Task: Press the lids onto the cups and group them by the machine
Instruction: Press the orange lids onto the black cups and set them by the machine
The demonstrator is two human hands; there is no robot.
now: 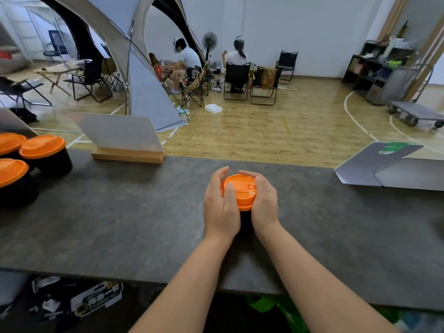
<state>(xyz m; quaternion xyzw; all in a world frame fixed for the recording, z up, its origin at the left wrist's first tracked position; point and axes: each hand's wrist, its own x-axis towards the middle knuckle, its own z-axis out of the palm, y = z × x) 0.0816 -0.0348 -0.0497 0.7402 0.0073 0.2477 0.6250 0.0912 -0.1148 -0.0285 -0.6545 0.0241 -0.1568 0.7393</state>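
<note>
A black cup (pixel 245 221) with an orange lid (pixel 241 191) stands on the middle of the dark counter (pixel 120 212). My left hand (pixel 221 205) cups the lid's left side, thumb lying on its top. My right hand (pixel 263 200) wraps the lid's right side, fingers curled over the far rim. Most of the cup is hidden between my hands. Three black cups with orange lids stand grouped at the counter's left end: one (pixel 45 155), one (pixel 9 145) behind it, one (pixel 12 181) nearest.
A grey sign in a wooden base (pixel 127 155) stands at the counter's far edge. A grey angular device (pixel 389 169) sits at the right end. Beyond the counter lie a wooden floor, a tent, folding chairs and seated people.
</note>
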